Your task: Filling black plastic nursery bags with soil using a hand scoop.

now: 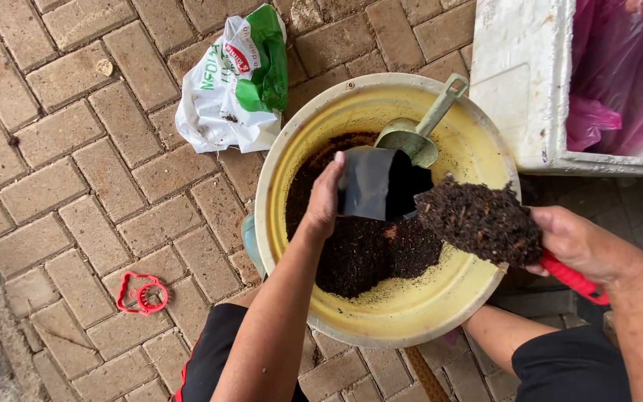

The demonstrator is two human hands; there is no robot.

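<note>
Hands hold soft black bag (372,184) and red-handled trowel (485,223) heaped with crumbly soil

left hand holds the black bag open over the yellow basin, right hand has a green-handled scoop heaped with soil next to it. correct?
Not quite: the head view shows the scoop in the right hand has a red handle. The green scoop lies unheld in the yellow basin. The rest holds: the left hand holds the black bag open over the basin.

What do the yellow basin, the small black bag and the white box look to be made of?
Yellow basin: likely plastic, smooth, faintly glossy, soil-stained. Black bag in the left hand: thin plastic film, shiny creases. White box: probably foam, thick matte wall, scuffed.
</note>
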